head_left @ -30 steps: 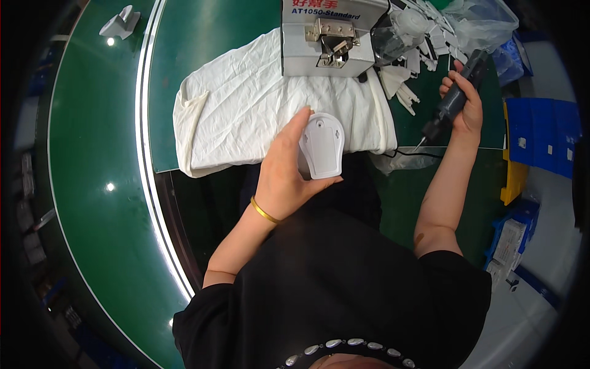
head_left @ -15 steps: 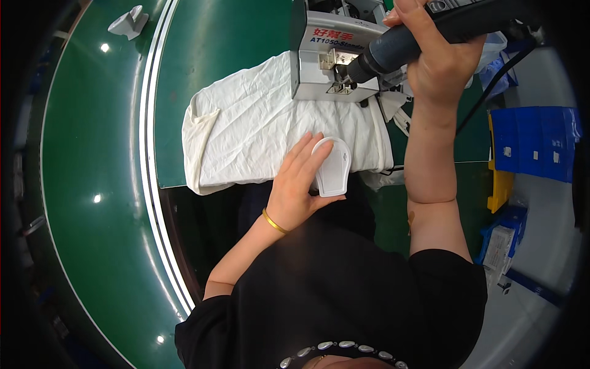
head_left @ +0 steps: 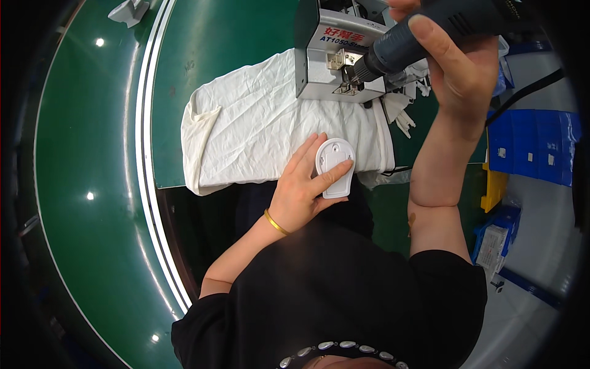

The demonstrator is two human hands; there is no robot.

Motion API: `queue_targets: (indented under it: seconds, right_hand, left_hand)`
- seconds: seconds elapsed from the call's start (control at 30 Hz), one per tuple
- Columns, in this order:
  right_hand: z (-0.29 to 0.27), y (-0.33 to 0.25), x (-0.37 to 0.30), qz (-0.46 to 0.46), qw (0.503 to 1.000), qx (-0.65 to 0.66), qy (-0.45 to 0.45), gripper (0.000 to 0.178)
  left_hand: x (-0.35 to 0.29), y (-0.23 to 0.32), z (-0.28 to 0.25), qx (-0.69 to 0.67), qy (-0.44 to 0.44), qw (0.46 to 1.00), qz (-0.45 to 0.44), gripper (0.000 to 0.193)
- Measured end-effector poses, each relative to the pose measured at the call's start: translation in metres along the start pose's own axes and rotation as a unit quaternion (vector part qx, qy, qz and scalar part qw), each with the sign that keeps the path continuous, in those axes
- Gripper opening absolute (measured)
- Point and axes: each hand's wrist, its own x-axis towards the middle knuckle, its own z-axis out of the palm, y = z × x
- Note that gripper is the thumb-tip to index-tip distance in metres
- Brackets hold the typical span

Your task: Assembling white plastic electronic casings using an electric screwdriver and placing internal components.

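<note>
My left hand (head_left: 299,184) grips a white plastic housing (head_left: 334,149), rounded at the far end and narrower towards me, with the thumb laid over its face. Small round recesses show on that face. It is held at the near edge of the white cloth (head_left: 246,123). My right hand (head_left: 462,74) is wrapped round a dark electric screwdriver (head_left: 402,46), tilted with its tip down to the left. That tip is at the metal outlet of a grey screw feeder (head_left: 316,77); whether a screw sits on the bit is too small to tell.
Several white plastic pieces (head_left: 401,111) lie right of the feeder. A black cable (head_left: 525,92) runs below the screwdriver. Blue bins (head_left: 531,144) stand at the right. Across a bright metal rail (head_left: 147,123), a white part (head_left: 129,12) rests on the green surface at the far left.
The white housing in my left hand now shows another face, with recesses, and the thumb has come across it. My right hand has shifted slightly right; the screwdriver tip remains at the feeder.
</note>
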Motion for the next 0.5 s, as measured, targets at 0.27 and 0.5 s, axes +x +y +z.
queue_targets:
  seconds: [0.27,0.5]
  right_hand:
    - [-0.007,0.033,0.013,-0.065,0.99,-0.124,0.028,0.068]
    - [0.002,0.023,0.006,0.021,0.993,0.116,0.022,0.048]
  left_hand:
    - [-0.001,0.0,0.001,0.011,0.01,1.0,0.002,0.073]
    - [-0.001,0.001,0.002,0.007,0.006,1.0,0.009,0.073]
